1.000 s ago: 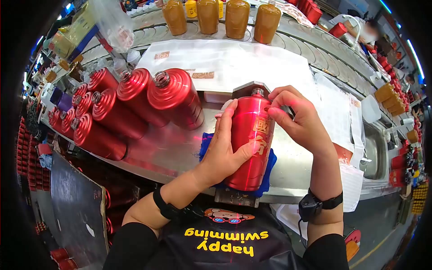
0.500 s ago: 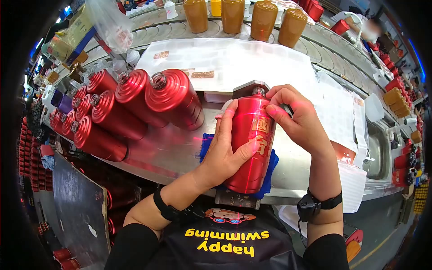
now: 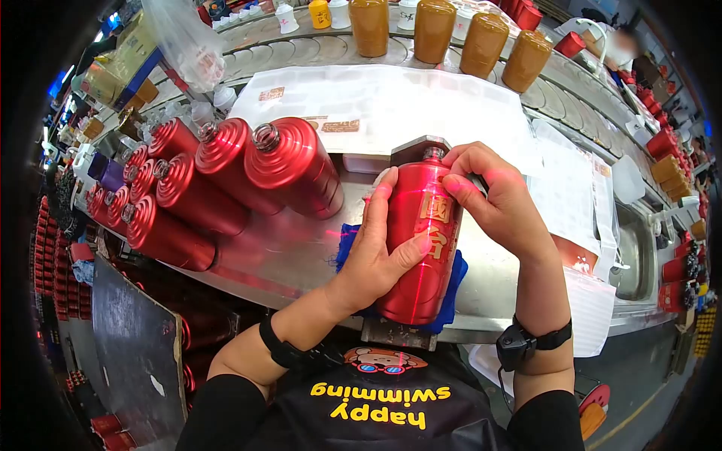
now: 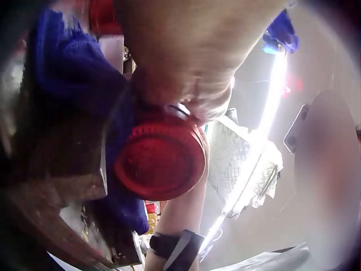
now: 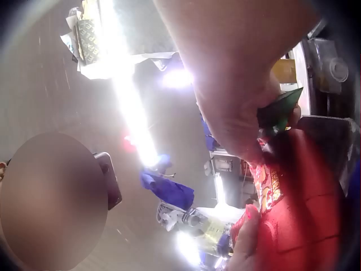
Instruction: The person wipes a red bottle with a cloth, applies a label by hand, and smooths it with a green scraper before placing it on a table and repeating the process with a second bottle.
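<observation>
A red metallic bottle [image 3: 421, 248] with gold characters lies tilted on a blue cloth [image 3: 453, 289], its clear neck pointing away from the body. The left hand [image 3: 382, 259] grips its left side, thumb across the front. At the shoulder, the right hand [image 3: 492, 192] has thumb and index finger bent close together near the neck; a dark green, flat-edged piece [image 5: 279, 110] shows at its fingers in the right wrist view. The left wrist view shows the round bottle base [image 4: 161, 161] below the left hand [image 4: 186, 68].
Several red bottles [image 3: 293, 165] stand at the left of the metal table [image 3: 263, 255]. White sheets [image 3: 391, 105] lie behind. Brown bottles [image 3: 481, 45] stand on a conveyor [image 3: 331, 49] at the back. A sink [image 3: 634, 255] is at the right; a person [image 3: 620, 52] sits beyond.
The brown bottles on the conveyor have shifted to the right. Both hands keep nearly the same place on the red bottle, with slight movement of the right fingers.
</observation>
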{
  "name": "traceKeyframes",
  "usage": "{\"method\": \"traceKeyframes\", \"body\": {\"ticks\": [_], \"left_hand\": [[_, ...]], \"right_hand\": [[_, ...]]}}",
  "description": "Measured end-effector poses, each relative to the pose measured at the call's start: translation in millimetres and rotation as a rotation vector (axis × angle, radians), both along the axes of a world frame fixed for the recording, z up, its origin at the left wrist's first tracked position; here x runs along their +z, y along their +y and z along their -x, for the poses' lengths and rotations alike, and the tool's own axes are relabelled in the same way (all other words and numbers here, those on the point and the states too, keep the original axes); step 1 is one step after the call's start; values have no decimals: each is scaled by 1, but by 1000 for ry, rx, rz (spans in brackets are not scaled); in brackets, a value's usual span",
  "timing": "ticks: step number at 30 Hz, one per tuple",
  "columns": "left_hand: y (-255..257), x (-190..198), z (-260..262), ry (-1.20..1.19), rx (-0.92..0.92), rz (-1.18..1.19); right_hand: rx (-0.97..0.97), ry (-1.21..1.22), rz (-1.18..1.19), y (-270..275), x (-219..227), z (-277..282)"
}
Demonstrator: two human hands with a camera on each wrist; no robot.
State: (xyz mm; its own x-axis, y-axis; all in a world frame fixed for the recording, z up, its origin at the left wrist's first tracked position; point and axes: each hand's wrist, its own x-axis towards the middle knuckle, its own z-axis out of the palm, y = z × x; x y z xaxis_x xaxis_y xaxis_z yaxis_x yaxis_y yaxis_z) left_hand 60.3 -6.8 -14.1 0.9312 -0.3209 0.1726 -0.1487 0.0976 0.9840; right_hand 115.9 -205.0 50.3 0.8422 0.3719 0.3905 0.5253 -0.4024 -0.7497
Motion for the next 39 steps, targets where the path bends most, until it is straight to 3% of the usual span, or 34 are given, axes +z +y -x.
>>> {"method": "traceKeyframes", "body": {"ticks": [3, 7, 13, 25, 28, 39], "left_hand": [[2, -1, -1, -24, 3, -48], [-2, 7, -1, 34, -46, 191], [-3, 6, -1, -44, -9, 70], [-3, 14, 1, 93, -63, 205], [-3, 4, -1, -53, 21, -27], [-2, 3, -1, -18, 22, -40]], "right_hand": [[-1, -14, 1, 1, 0, -1], [1, -16, -9, 1, -2, -1], [2, -16, -17, 1, -2, -1], [6, -3, -44, 4, -1, 0], [9, 18, -44, 4, 0, 1], [11, 10, -70, 5, -1, 1]]}}
